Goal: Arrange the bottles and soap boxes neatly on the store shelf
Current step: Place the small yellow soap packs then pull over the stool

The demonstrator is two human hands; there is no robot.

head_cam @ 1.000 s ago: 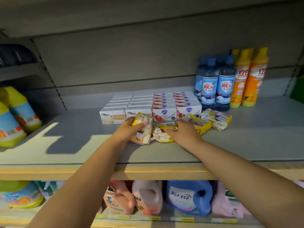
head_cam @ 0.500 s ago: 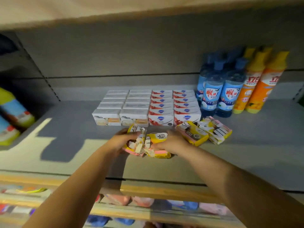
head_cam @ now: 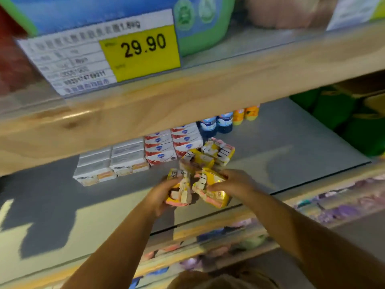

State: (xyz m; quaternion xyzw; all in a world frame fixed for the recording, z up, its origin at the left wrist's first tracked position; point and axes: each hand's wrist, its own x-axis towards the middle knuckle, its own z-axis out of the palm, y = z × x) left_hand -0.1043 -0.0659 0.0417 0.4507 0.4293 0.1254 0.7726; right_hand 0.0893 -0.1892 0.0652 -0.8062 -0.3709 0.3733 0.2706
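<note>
My left hand [head_cam: 160,195] grips a yellow and pink soap pack [head_cam: 180,191] just above the grey shelf [head_cam: 291,163]. My right hand [head_cam: 231,183] grips a second yellow and pink soap pack [head_cam: 210,190] beside it. Two more yellow soap packs [head_cam: 208,156] lie loose right behind them. Rows of white soap boxes [head_cam: 112,161] and red and white soap boxes [head_cam: 173,140] stand lined up at the back. Blue bottles [head_cam: 216,123] and orange bottles [head_cam: 245,114] stand to their right, their tops hidden by the shelf above.
The wooden edge of the upper shelf [head_cam: 187,97] hangs close overhead with a yellow price tag [head_cam: 141,52] reading 29.90. Green packages [head_cam: 343,119] sit at the right end. Bottles fill the lower shelf [head_cam: 208,247], blurred.
The view has tilted and dropped, so the upper shelf edge now covers the bottle tops. Both hands have drawn their soap packs a little toward the front edge.
</note>
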